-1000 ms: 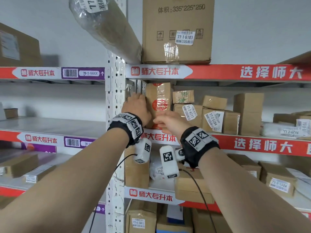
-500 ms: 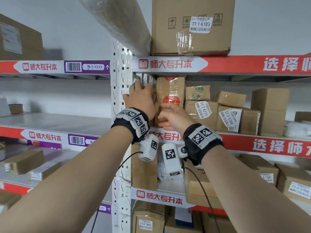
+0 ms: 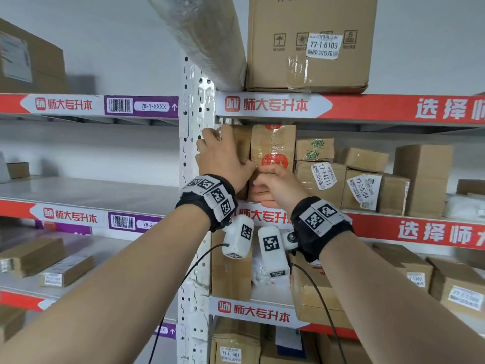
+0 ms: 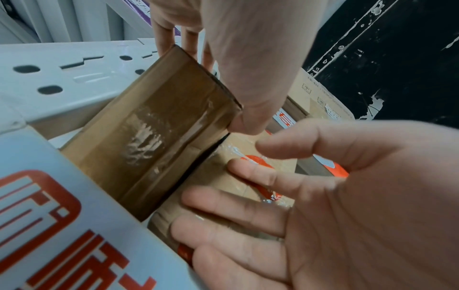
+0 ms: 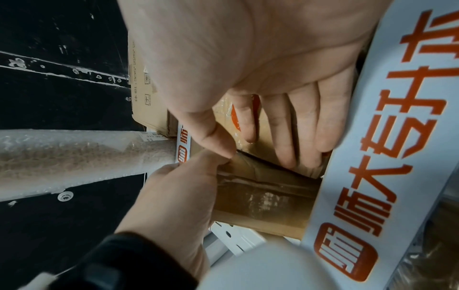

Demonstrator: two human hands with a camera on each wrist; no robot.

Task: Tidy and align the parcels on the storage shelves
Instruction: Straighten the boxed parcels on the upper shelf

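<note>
In the head view, a narrow box (image 3: 240, 148) is seen standing upright at the left end of the middle shelf (image 3: 262, 216), just beside the post (image 3: 193, 143) and touching a taped parcel (image 3: 273, 148) with red marks. The left hand (image 3: 221, 158) is laid over the box, and the right hand (image 3: 275, 186) is placed low on the parcel's front. In the left wrist view, the box (image 4: 149, 149) is shown as plain brown cardboard under glossy clear tape; the grip of the left hand is closed around its edges, thumb (image 4: 248, 94) on one side and fingers (image 4: 164, 35) behind. In the right wrist view, the right fingers (image 5: 280, 125) are pressed flat and straight on the parcel (image 5: 250, 143), so nothing is grasped by them. The box is judged light and stiff, but the tape is probably slippery, so it is better taken by the edges and corners. The parcel can be pushed flat by the palm.
</note>
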